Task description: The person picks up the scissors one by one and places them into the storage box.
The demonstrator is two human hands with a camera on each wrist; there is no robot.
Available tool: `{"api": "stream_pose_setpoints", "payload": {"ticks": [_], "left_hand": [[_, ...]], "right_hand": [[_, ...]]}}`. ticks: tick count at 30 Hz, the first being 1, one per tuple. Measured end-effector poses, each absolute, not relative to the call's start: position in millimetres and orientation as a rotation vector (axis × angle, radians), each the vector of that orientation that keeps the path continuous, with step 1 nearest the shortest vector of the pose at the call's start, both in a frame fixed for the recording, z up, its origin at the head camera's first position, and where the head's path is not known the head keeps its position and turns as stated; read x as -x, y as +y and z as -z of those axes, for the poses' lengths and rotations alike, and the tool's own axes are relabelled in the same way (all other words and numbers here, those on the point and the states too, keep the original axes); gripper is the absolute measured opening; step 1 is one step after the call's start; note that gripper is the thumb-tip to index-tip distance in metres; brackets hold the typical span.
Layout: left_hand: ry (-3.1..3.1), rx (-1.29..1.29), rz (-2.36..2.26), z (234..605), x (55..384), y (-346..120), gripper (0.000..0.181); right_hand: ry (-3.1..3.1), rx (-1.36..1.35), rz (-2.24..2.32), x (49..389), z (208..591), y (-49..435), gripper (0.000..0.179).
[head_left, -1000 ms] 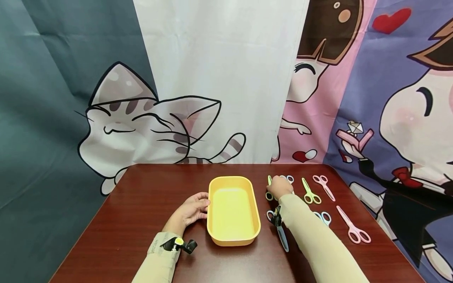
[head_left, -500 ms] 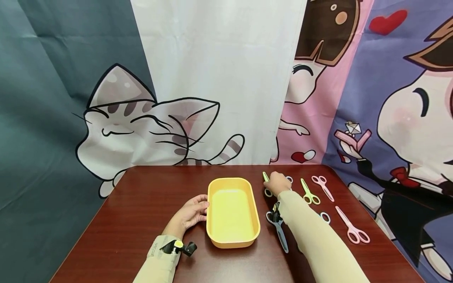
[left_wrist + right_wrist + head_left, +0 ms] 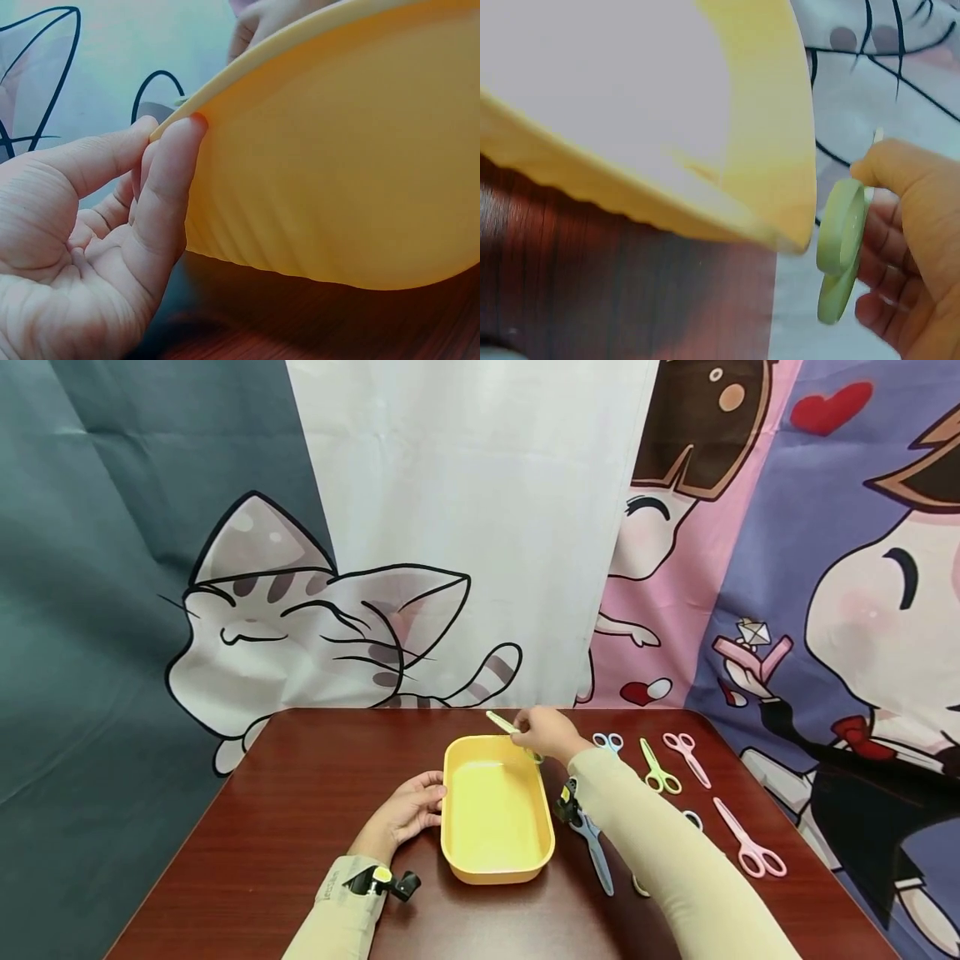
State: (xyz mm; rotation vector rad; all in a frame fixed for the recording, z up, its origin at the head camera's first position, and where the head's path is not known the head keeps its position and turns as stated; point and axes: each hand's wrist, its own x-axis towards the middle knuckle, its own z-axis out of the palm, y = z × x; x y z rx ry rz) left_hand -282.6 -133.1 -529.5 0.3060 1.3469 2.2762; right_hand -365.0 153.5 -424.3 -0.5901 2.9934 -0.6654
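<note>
Pale green scissors (image 3: 500,722) are pinched in my right hand (image 3: 551,732), above the far right corner of a yellow plastic tray (image 3: 497,873). Their blades point up and left in the head view, while the green handle loops (image 3: 841,229) hang below the thumb in the right wrist view. My left hand (image 3: 405,812) holds the tray's left side, thumb and fingers at its rim (image 3: 247,64). No item shows on the tray's floor. Grey-blue scissors (image 3: 596,856) lie right of the tray, beneath the right wrist.
On the table's right side lie blue-handled scissors (image 3: 608,742), green scissors (image 3: 659,768) and two pink pairs, one far (image 3: 686,758) and one near (image 3: 748,839). More handles peek out beside the right sleeve (image 3: 660,843). A cartoon curtain (image 3: 480,527) hangs behind the table.
My right hand has lifted the green scissors off the table and carried them left to the tray's far corner. The blue-handled pair is uncovered. My left hand stays at the tray.
</note>
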Motion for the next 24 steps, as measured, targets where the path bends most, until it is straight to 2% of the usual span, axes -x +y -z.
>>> {"api": "stream_pose_setpoints", "payload": {"ticks": [3, 10, 12, 16, 24], "left_hand": [[1.352, -0.310, -2.277, 529, 282, -134, 0.017], [1.333, -0.280, -2.291, 529, 281, -133, 0.016], [1.329, -0.275, -2.293, 529, 281, -133, 0.016], [1.338, -0.273, -2.294, 529, 281, -132, 0.017], [1.363, -0.265, -2.291, 530, 281, -133, 0.017]], "right_hand": [[2.947, 0.796, 0.665, 366, 425, 144, 0.008], [2.876, 1.091, 0.631, 363, 428, 135, 0.001], [2.854, 1.193, 0.590, 361, 430, 134, 0.006], [2.812, 1.373, 0.457, 359, 435, 130, 0.004], [2.754, 1.422, 0.330, 359, 436, 127, 0.005]]}}
